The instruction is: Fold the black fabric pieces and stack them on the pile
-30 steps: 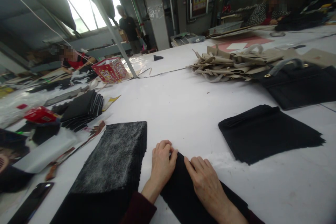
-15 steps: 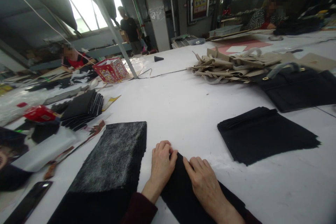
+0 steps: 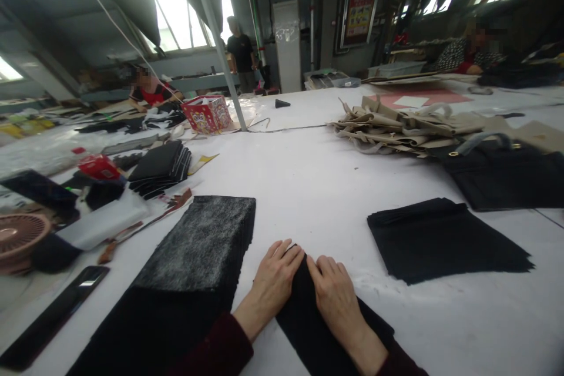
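A folded piece of black fabric (image 3: pixel 304 305) lies in front of me on the white table (image 3: pixel 291 170). My left hand (image 3: pixel 275 273) is closed on its far left corner, fingers together at the edge. My right hand (image 3: pixel 332 291) bears on its upper side, the index finger pressed down near the fold and the other fingers curled. What lies under the fingertips is hidden. Left of my hands is a stack of black fabric (image 3: pixel 189 247) with a grey fuzzy patch on top. To the right lies another pile of black fabric pieces (image 3: pixel 445 241).
A phone (image 3: pixel 57 311), a pink fan (image 3: pixel 22 235) and folded dark pieces (image 3: pixel 161 164) lie on the left. Farther back stand a red patterned box (image 3: pixel 207 114) and a pole (image 3: pixel 220 47). Beige pieces (image 3: pixel 396 123) and a black bag (image 3: pixel 506 173) lie right. Several people work beyond.
The camera view has turned left, so the surroundings sit farther right. My left hand has flattened a little over the fabric's corner. My right hand remains on the same piece.
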Tool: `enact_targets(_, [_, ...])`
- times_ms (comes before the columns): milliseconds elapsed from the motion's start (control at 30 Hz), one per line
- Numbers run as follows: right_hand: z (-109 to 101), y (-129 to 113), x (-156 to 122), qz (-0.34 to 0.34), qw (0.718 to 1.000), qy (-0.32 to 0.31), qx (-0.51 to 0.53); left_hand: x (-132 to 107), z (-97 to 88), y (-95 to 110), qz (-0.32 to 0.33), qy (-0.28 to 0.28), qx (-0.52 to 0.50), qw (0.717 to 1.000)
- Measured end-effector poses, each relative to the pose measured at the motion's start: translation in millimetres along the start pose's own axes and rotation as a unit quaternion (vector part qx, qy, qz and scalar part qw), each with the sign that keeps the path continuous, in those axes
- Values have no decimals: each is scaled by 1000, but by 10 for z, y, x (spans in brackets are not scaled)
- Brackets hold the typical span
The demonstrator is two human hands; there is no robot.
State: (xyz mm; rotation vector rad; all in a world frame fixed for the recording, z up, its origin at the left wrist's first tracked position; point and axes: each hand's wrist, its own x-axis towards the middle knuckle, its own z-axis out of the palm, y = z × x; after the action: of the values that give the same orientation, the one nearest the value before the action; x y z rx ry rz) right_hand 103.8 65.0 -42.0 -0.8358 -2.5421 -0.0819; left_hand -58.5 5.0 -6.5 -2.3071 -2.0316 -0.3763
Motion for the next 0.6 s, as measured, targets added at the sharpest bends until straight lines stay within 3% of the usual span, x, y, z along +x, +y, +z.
enact_targets(200, [37,19,113,16,999,11,30,40,-29,-173,19,-26,59,998])
enact_targets(600, [66,95,-138,10,996,37,77,77,-67,-131,46,-45,79,995])
